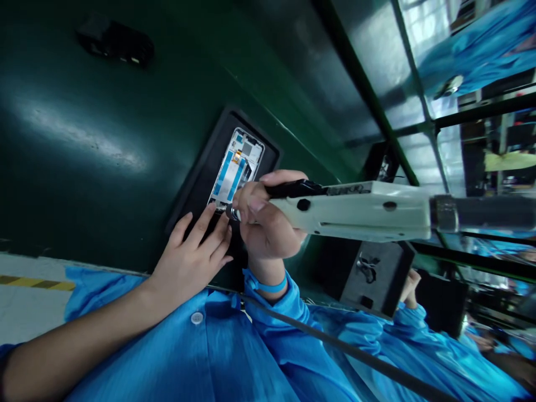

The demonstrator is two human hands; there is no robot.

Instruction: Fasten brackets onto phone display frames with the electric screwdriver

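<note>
Green bench top (104,218), dull sheen. Left hand (190,259) spread, fingertips (211,207) at the near end of an open phone body (234,167), in a dark tray (195,184); right hand (268,226) grips a white power driver (360,212), tip (230,212) by that end, contact unclear. Best: tip square, pressure light, fingertips clear of it. Farther: black object (115,42) on the bench.

Along the upper edge of the white handheld tool (368,215), a dark label (348,190) is showing marks too blurred to read, leaving no legible text.
</note>
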